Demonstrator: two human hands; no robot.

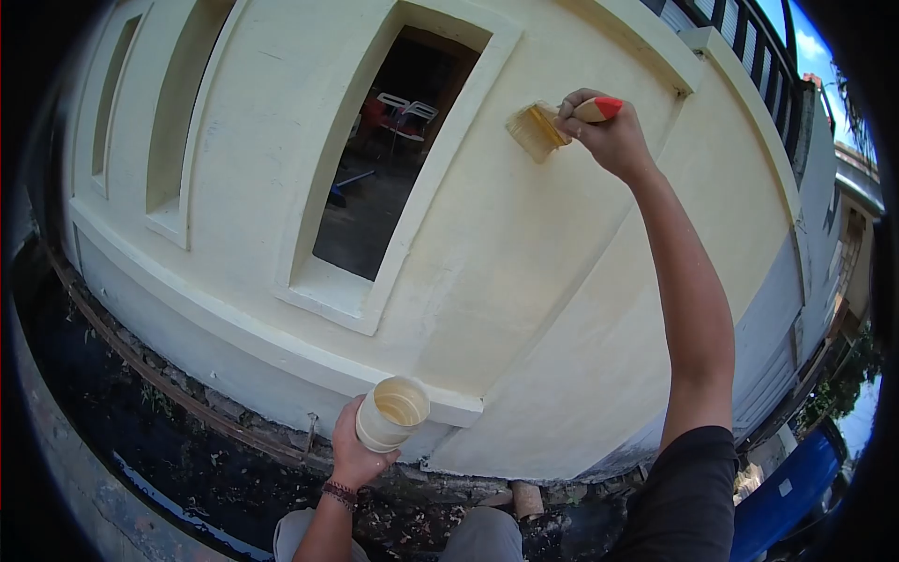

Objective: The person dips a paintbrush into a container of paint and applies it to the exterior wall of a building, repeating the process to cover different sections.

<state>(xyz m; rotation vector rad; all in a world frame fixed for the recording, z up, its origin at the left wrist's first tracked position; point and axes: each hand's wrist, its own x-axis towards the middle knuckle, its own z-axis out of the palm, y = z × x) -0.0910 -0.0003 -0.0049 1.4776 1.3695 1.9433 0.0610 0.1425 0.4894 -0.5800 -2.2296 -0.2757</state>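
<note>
My right hand (604,131) is closed round the handle of a wide paintbrush (538,131), whose red-tipped end sticks out past the fingers. The bristles press against the cream wall (487,253), to the right of the tall window opening. Low in front of me, my left hand (359,448) grips a white plastic paint cup (389,426) from the side. Cream paint shows inside the cup, which tilts slightly. Part of the left fingers is hidden behind the cup.
A window opening (384,159) with a raised frame shows chairs in a dark room. Below the wall runs a ditch (225,473) with dark water. A blue barrel (787,496) stands at lower right. Black railing (749,47) tops the wall.
</note>
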